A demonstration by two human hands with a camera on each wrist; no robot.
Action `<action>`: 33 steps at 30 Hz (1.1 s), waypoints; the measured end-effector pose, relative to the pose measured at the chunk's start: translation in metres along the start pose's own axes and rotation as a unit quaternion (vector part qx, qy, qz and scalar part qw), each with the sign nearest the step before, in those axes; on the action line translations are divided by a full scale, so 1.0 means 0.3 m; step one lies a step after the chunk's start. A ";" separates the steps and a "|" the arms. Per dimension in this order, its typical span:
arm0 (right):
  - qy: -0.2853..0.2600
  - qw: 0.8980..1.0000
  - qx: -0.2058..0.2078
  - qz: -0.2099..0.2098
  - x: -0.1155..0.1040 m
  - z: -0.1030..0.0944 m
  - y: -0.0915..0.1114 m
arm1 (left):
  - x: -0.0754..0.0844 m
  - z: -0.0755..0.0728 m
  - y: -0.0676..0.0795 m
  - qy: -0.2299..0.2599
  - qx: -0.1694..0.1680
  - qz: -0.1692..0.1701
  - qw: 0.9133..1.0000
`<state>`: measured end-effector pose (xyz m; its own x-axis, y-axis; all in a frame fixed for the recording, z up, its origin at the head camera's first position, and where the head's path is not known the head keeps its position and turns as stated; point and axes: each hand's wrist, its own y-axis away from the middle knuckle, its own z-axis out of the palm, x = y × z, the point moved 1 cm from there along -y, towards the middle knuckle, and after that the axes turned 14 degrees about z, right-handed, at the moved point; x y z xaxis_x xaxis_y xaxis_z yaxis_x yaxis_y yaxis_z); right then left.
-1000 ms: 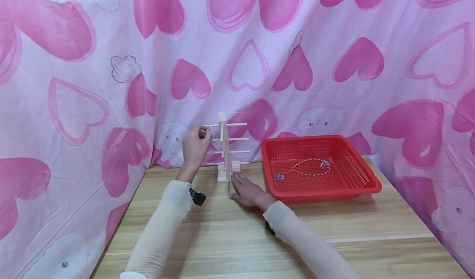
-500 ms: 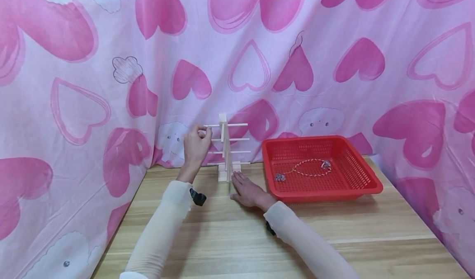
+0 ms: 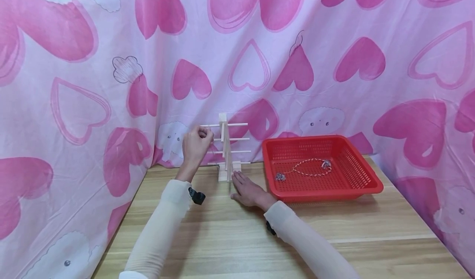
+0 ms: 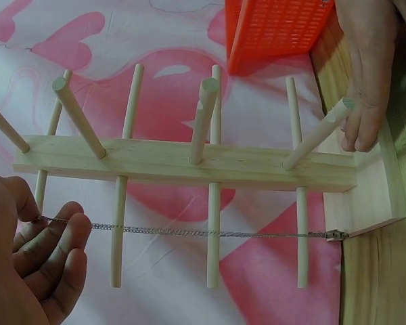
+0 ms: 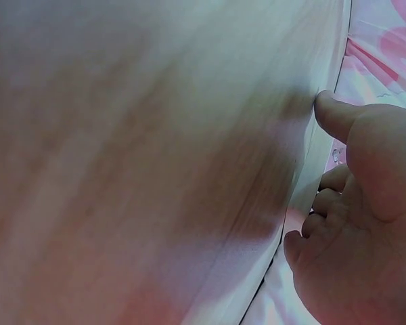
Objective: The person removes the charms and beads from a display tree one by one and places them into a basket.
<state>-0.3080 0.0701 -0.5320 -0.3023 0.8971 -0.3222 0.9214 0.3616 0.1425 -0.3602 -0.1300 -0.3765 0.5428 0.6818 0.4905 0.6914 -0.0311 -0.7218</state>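
Note:
A pale wooden peg rack (image 3: 227, 149) stands upright on the table, with several round pegs sticking out on both sides. At its left side, my left hand (image 3: 196, 145) pinches the end of a thin silver chain (image 4: 169, 231) between thumb and finger, near the top peg. In the left wrist view the chain runs taut past several pegs, and a small clasp-like piece (image 4: 335, 235) at its lower end hangs by the rack's base (image 4: 375, 196). My right hand (image 3: 248, 191) lies with its fingers extended against the right side of the base, holding nothing.
Right of the rack sits a red perforated plastic basket (image 3: 319, 196). Inside it lie a beaded strand (image 3: 311, 175) and silver clumps of chain (image 3: 280, 176). A pink heart-patterned cloth (image 3: 252, 60) hangs close behind the rack and along both sides of the table (image 3: 230, 237).
My left hand has shifted slightly down and right beside the top peg, whose left tip now shows beyond the fingers. The right hand stays at the base.

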 end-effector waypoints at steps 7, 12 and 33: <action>0.001 1.000 0.000 -0.001 0.001 -0.003 0.001 | -0.006 -0.004 -0.012 0.005 0.003 0.013 1.000; 0.005 1.000 0.000 0.001 0.002 0.000 -0.004 | -0.006 -0.012 -0.025 0.008 0.020 0.023 1.000; -0.010 1.000 -0.003 -0.001 0.001 -0.002 -0.002 | -0.020 -0.070 -0.065 0.033 0.061 0.021 0.997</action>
<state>-0.3089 0.0702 -0.5317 -0.2995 0.8908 -0.3418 0.9193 0.3653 0.1465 -0.3669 -0.1487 -0.3552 0.6039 0.6313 0.4866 0.6065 0.0322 -0.7944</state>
